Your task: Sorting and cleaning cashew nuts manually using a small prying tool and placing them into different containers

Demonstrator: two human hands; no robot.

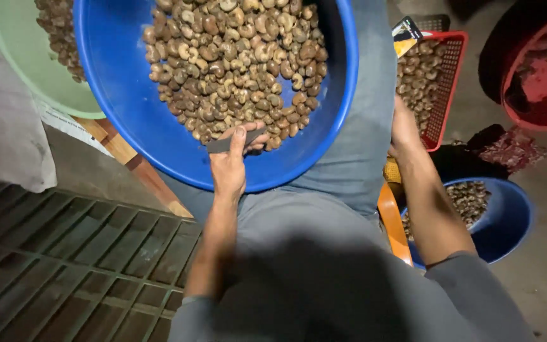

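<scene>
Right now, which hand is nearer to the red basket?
Right. The right hand is at the red basket's edge; the left hand, holding a dark blade, is over the blue basin.

nuts in basin, basket to its right

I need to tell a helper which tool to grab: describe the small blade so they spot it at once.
Find the big blue basin of brown nuts on the person's lap. At its near rim, the left hand pinches a flat grey blade. It is the only flat, straight, grey thing among rounded brown nuts.
</scene>
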